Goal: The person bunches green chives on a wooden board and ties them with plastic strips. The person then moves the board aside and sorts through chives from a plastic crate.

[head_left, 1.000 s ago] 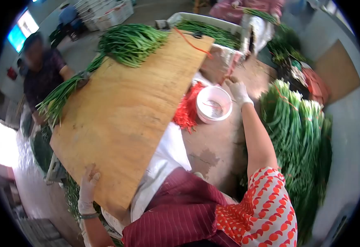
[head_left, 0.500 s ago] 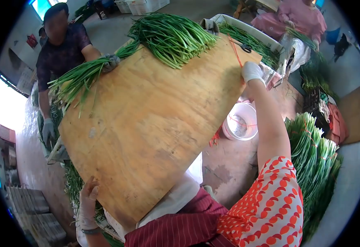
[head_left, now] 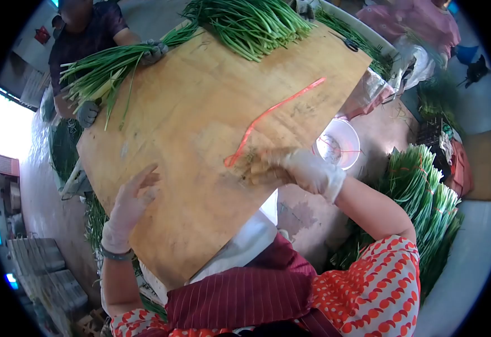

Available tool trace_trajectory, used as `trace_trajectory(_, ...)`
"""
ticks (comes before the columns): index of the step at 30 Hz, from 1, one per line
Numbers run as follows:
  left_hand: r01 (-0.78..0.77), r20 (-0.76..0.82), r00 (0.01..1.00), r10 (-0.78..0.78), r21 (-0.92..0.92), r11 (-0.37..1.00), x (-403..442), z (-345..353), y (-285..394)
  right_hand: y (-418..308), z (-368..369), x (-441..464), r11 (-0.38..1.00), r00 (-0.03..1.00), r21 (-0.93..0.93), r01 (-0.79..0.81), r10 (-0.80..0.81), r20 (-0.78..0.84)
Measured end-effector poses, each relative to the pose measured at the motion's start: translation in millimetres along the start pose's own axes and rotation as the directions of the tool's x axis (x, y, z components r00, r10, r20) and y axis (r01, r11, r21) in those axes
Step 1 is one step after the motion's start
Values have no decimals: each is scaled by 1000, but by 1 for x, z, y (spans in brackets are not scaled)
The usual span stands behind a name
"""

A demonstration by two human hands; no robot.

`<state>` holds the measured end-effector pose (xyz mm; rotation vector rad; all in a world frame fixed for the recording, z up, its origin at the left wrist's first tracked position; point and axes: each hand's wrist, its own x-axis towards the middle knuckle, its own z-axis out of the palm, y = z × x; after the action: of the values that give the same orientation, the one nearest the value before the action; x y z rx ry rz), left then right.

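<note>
A wide wooden board [head_left: 189,146] lies in front of me. Above its near left part, my left hand [head_left: 133,196], in a pale glove, is open with fingers apart and nothing in it. A red plastic tie strip [head_left: 273,108] runs slantwise across the board's middle right. Close to the strip's near end is my gloved right hand [head_left: 293,168]; its fingers are smeared by motion, so I cannot tell whether they hold the strip. A large bundle of long green stalks, like garlic chives [head_left: 251,28], rests on the board's far side.
At the far left, a co-worker's gloved hand [head_left: 154,51] holds a smaller green bunch [head_left: 108,73] on the board. Scissors [head_left: 349,44] lie by the far right corner. A white bucket [head_left: 338,145] stands on the floor at the right, near tied green bundles [head_left: 425,191].
My right hand has come from the board's far right edge to its middle, and the red strip now lies there too. My left hand has left the near left edge and opened over the board.
</note>
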<state>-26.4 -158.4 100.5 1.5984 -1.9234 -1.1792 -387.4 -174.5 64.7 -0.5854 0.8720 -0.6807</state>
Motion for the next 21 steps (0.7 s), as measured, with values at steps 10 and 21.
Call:
trace_trajectory(10,102,98,994,-51,-631,769,151,7,-22,-197,-165,52,531,732,-803,269,-655,-188)
trace_trajectory(21,207,81,960,-268,-850,485,337,31,67,-298,-224,191,285,654,-943,173,-749,-107)
